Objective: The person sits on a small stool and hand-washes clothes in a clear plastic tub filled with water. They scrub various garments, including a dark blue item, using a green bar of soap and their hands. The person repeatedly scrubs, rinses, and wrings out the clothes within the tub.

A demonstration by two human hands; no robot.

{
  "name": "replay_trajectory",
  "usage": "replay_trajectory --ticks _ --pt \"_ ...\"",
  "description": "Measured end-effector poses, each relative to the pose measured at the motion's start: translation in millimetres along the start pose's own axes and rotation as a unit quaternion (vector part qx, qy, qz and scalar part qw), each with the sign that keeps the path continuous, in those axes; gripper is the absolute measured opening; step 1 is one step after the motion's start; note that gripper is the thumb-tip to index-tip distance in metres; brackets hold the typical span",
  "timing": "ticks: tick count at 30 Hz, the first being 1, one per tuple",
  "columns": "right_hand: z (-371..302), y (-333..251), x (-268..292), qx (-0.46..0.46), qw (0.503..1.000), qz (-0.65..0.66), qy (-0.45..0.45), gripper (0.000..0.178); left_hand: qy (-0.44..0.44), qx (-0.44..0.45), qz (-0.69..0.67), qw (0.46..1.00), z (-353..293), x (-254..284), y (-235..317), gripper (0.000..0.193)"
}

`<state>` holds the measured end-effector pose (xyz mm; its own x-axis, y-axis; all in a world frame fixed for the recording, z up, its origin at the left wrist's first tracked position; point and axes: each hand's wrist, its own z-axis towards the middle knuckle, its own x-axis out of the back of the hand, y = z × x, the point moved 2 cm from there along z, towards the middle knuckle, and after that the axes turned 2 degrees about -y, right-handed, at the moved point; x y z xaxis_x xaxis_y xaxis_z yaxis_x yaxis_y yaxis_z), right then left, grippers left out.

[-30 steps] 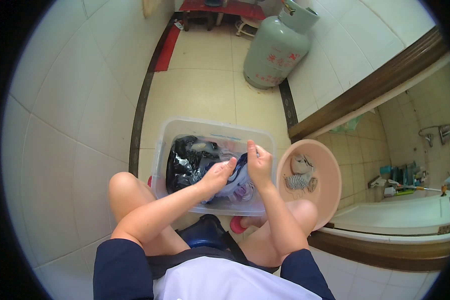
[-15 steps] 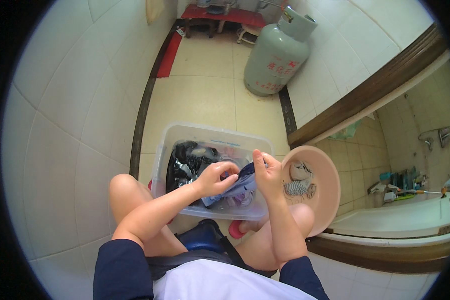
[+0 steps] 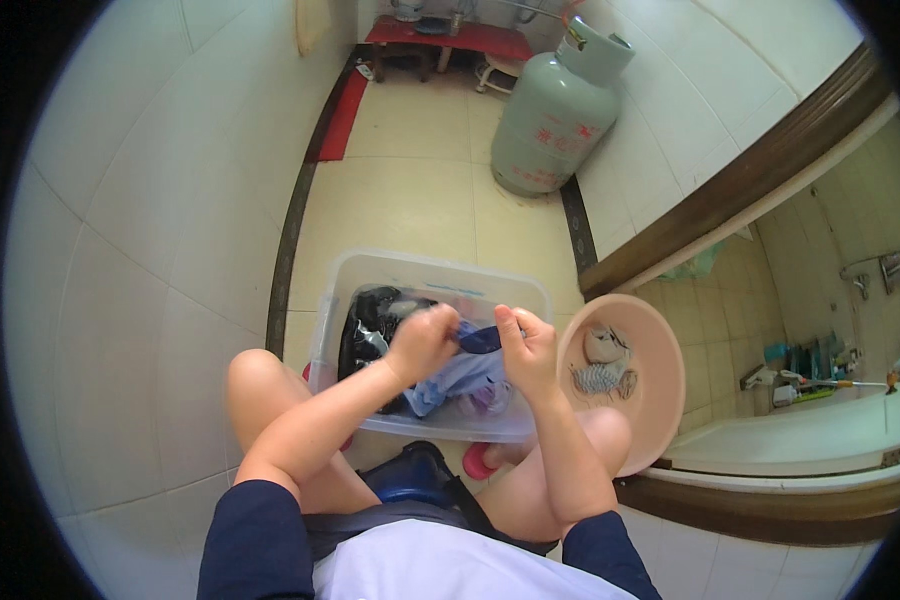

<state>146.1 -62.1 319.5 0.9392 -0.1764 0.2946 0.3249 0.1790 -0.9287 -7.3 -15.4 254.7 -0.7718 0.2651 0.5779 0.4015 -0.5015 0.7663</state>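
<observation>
- Hands: both closed on the cloth (image 3: pixel 457 376), stretched between them over the tub (image 3: pixel 395 268).
- Left hand (image 3: pixel 423 343): blurred, knuckles up.
- Right hand (image 3: pixel 528 348): fisted, thumb pointing forward.
- Forearms (image 3: pixel 338 420): angled inward.

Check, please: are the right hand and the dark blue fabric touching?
Touching. The head view shows the right hand closed on the dark blue fabric, with no gap between them.

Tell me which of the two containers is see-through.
The rectangular tub, with blue cloth hanging into it: its plastic is clear and slightly milky. The round basin to its right is opaque peach.
</observation>
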Motion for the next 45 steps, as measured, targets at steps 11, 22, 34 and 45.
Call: replay_trajectory --ticks 11,22,34,45 --pt "1.2 6.1 7.3 -0.019 0.998 0.059 0.0 0.039 -0.033 -0.023 -0.23 0.972 -16.7 -20.7 8.1 0.013" --pt "-3.2 0.1 3.9 -0.022 0.996 0.071 -0.044 0.035 -0.066 -0.155 -0.206 0.964 -11.0 -6.0 27.4 0.021" --pt "8.5 34.4 2.7 -0.028 0.98 -0.04 0.194 0.048 -0.016 0.192 -0.524 0.83 -13.0 -31.3 4.7 0.017" --pt "-31.7 5.2 -65.6 0.265 0.917 -0.298 0.036 0.028 0.014 0.509 -0.586 0.631 -31.9 -35.2 5.6 0.032"
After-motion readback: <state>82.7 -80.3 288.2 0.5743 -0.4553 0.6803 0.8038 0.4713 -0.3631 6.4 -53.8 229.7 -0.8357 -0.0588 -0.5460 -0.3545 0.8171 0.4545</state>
